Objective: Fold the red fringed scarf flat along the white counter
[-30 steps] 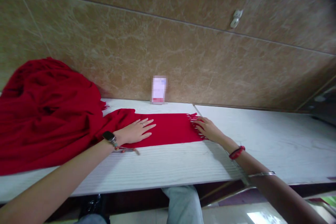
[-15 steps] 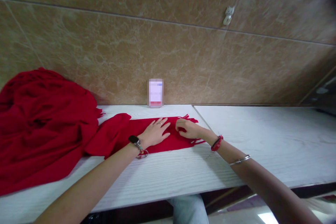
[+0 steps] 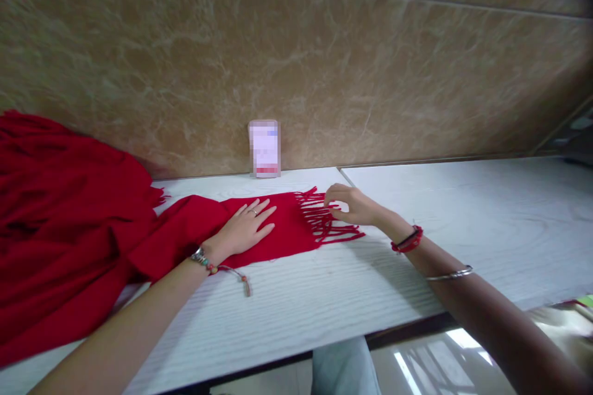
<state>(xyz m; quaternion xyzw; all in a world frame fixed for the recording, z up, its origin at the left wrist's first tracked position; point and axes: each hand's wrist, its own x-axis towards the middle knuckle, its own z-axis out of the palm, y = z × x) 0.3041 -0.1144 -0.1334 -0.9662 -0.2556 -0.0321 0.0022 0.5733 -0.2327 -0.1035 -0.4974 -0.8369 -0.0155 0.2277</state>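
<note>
A red scarf (image 3: pixel 290 225) with a fringed end lies along the white tabletop, its band flat in the middle and the bulk heaped at the left. Palm down on the flat band, my left hand (image 3: pixel 243 226) is open with fingers spread. At the fringe (image 3: pixel 319 216) is my right hand (image 3: pixel 354 203), its fingers curved and a gap between them and the thumb. I see nothing held in it; whether its fingertips touch the strands I cannot tell. The fringe strands fan out to the right, some of them crossing.
A phone (image 3: pixel 265 149) with a blurred screen leans against the brown tiled wall (image 3: pixel 185 74) behind the scarf. The white tabletop (image 3: pixel 463 216) has a seam right of the phone. Below its front edge show a knee (image 3: pixel 345 367) and a shiny floor.
My right hand has moved right, off the scarf's flat part to the fringe, which now shows spread out. My left hand stays flat on the scarf. The view has tilted down.
</note>
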